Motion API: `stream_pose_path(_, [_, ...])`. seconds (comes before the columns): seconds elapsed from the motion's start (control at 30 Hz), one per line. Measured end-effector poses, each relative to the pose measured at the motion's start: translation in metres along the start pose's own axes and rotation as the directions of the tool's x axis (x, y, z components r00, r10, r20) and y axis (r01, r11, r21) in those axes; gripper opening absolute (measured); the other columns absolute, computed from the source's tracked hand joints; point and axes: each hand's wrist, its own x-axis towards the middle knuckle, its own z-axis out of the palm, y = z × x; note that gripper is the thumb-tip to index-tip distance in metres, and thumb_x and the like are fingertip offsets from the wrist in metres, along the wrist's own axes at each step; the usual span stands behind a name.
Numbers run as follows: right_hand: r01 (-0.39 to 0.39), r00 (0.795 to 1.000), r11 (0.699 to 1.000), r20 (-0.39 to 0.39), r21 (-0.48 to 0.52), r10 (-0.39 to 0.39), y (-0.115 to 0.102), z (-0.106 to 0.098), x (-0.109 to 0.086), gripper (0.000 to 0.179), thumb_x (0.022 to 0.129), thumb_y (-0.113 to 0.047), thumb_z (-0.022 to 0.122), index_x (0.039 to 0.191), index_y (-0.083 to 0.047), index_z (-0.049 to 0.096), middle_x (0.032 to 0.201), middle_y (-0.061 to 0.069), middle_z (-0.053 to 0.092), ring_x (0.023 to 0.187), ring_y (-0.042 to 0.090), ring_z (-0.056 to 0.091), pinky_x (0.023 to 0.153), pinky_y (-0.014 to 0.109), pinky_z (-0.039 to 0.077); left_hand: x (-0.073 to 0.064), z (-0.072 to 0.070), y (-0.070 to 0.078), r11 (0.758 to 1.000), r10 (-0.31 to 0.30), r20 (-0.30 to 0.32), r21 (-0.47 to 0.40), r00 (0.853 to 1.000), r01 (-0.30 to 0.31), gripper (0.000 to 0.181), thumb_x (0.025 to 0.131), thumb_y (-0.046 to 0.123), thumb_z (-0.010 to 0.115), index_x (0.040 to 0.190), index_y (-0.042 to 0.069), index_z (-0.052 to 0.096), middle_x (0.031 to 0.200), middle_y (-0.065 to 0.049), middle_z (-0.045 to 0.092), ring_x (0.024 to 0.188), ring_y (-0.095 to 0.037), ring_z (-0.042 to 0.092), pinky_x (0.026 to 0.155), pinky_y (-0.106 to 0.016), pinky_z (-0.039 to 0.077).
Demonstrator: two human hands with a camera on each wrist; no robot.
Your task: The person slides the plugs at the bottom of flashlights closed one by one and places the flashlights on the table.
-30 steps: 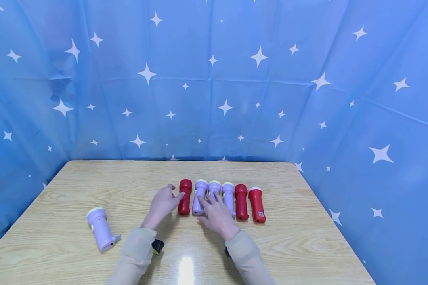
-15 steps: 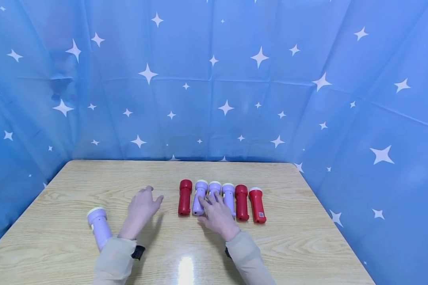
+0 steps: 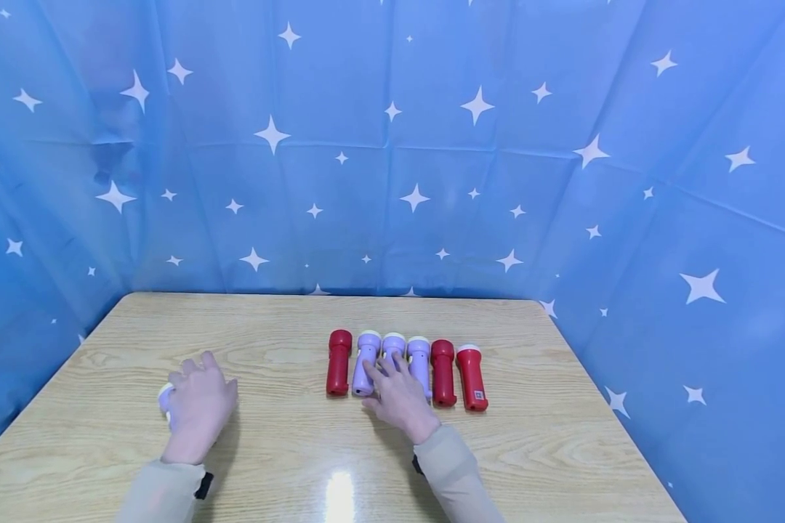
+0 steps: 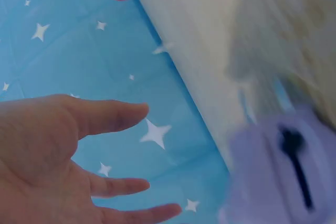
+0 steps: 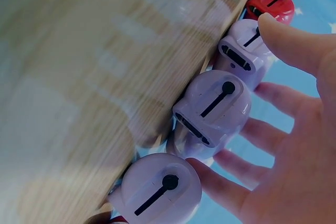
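My left hand (image 3: 199, 403) hovers over a lone lavender flashlight (image 3: 165, 398) at the left of the table, covering most of it. In the left wrist view its thumb and fingers are spread, and the flashlight's tail end (image 4: 262, 177) is blurred beside them. My right hand (image 3: 399, 396) lies over the row's middle lavender flashlight (image 3: 393, 343), fingers extended. Lavender flashlights flank that one at left (image 3: 368, 367) and right (image 3: 419, 359). In the right wrist view, the fingers reach along their far side; the thumb is near one tail end (image 5: 244, 43).
A dark red flashlight (image 3: 339, 363) lies at the row's left end. At its right end are another dark red flashlight (image 3: 443, 374) and a brighter red one (image 3: 472, 378) with a white rim. A blue star-patterned curtain (image 3: 366, 181) hangs behind the wooden table (image 3: 530, 450).
My left hand has moved left and toward me, away from the dark red flashlight to above the lone lavender one. My right hand has stayed on the row.
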Motion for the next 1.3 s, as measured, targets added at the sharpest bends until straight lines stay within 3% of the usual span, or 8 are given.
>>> stream_pose_path(0.27, [0.003, 1.000, 1.000, -0.001, -0.007, -0.003, 0.000, 0.000, 0.000, 0.063, 0.081, -0.039, 0.072, 0.136, -0.015, 0.052, 0.133, 0.014, 0.056, 0.130, 0.043, 0.043, 0.106, 0.052, 0.039, -0.004, -0.003, -0.023, 0.992, -0.111, 0.057, 0.069, 0.992, 0.107, 0.070, 0.087, 0.015, 0.054, 0.126, -0.032, 0.020, 0.102, -0.057, 0.038, 0.091, -0.064, 0.044, 0.064, -0.055, 0.047])
stream_pose_path(0.3, [0.002, 1.000, 1.000, 0.001, -0.007, -0.002, 0.000, 0.000, 0.000, 0.063, 0.081, -0.039, 0.072, 0.136, -0.015, 0.052, 0.134, 0.014, 0.056, 0.130, 0.042, 0.043, 0.106, 0.052, 0.039, -0.005, -0.004, -0.025, 0.991, -0.109, 0.068, 0.085, 0.992, 0.103, 0.064, 0.087, 0.016, 0.054, 0.121, -0.032, 0.029, 0.099, -0.056, 0.041, 0.087, -0.061, 0.048, 0.065, -0.054, 0.046])
stream_pose_path(0.4, [-0.003, 1.000, 1.000, 0.011, -0.007, 0.003, 0.000, 0.000, 0.000, 0.064, 0.081, -0.040, 0.071, 0.137, -0.016, 0.052, 0.134, 0.014, 0.055, 0.131, 0.042, 0.043, 0.106, 0.052, 0.039, -0.007, -0.006, -0.031, 0.990, -0.106, 0.123, 0.106, 0.987, 0.093, 0.037, 0.086, 0.019, 0.054, 0.091, -0.017, 0.055, 0.082, -0.038, 0.055, 0.072, -0.044, 0.056, 0.063, -0.049, 0.043])
stream_pose_path(0.53, [-0.009, 1.000, 1.000, 0.025, -0.011, 0.009, 0.000, 0.000, 0.001, 0.064, 0.082, -0.040, 0.071, 0.138, -0.016, 0.051, 0.136, 0.014, 0.055, 0.131, 0.043, 0.042, 0.107, 0.053, 0.037, -0.006, -0.007, -0.038, 0.993, -0.112, 0.201, 0.054, 0.973, 0.103, 0.027, 0.085, 0.019, 0.051, 0.061, 0.007, 0.046, 0.065, -0.014, 0.051, 0.058, -0.025, 0.050, 0.055, -0.040, 0.041])
stream_pose_path(0.63, [-0.010, 1.000, 1.000, 0.028, -0.014, 0.010, 0.000, 0.000, 0.001, 0.064, 0.082, -0.040, 0.071, 0.138, -0.016, 0.051, 0.135, 0.014, 0.055, 0.131, 0.043, 0.042, 0.108, 0.053, 0.036, -0.005, -0.007, -0.040, 0.991, -0.133, 0.225, 0.031, 0.965, 0.130, 0.025, 0.085, 0.018, 0.051, 0.063, 0.006, 0.048, 0.069, -0.016, 0.053, 0.060, -0.026, 0.051, 0.051, -0.038, 0.042])
stream_pose_path(0.77, [-0.014, 0.999, 1.000, 0.030, -0.015, 0.015, 0.000, 0.000, 0.001, 0.064, 0.082, -0.040, 0.071, 0.138, -0.016, 0.051, 0.136, 0.013, 0.055, 0.132, 0.043, 0.042, 0.108, 0.053, 0.035, -0.003, -0.004, -0.038, 0.981, -0.191, 0.235, 0.002, 0.953, 0.196, 0.026, 0.085, 0.016, 0.051, 0.081, -0.009, 0.052, 0.085, -0.028, 0.050, 0.068, -0.034, 0.053, 0.055, -0.040, 0.045])
stream_pose_path(0.93, [-0.016, 1.000, 1.000, 0.024, -0.012, 0.016, 0.000, 0.000, 0.001, 0.064, 0.082, -0.040, 0.071, 0.137, -0.016, 0.051, 0.135, 0.014, 0.055, 0.131, 0.043, 0.042, 0.109, 0.054, 0.035, -0.002, -0.002, -0.036, 0.965, -0.246, 0.231, -0.039, 0.941, 0.261, 0.046, 0.081, 0.013, 0.051, 0.103, -0.025, 0.035, 0.078, -0.026, 0.048, 0.068, -0.035, 0.053, 0.055, -0.039, 0.045])
stream_pose_path(1.3, [-0.018, 0.999, 1.000, 0.029, -0.015, 0.018, 0.000, 0.000, 0.001, 0.063, 0.082, -0.040, 0.070, 0.137, -0.016, 0.051, 0.134, 0.014, 0.055, 0.131, 0.043, 0.042, 0.109, 0.054, 0.035, -0.002, -0.002, -0.033, 0.968, -0.195, 0.284, -0.100, 0.939, 0.231, 0.049, 0.083, 0.016, 0.050, 0.104, -0.023, 0.030, 0.066, -0.019, 0.050, 0.059, -0.028, 0.054, 0.049, -0.031, 0.043])
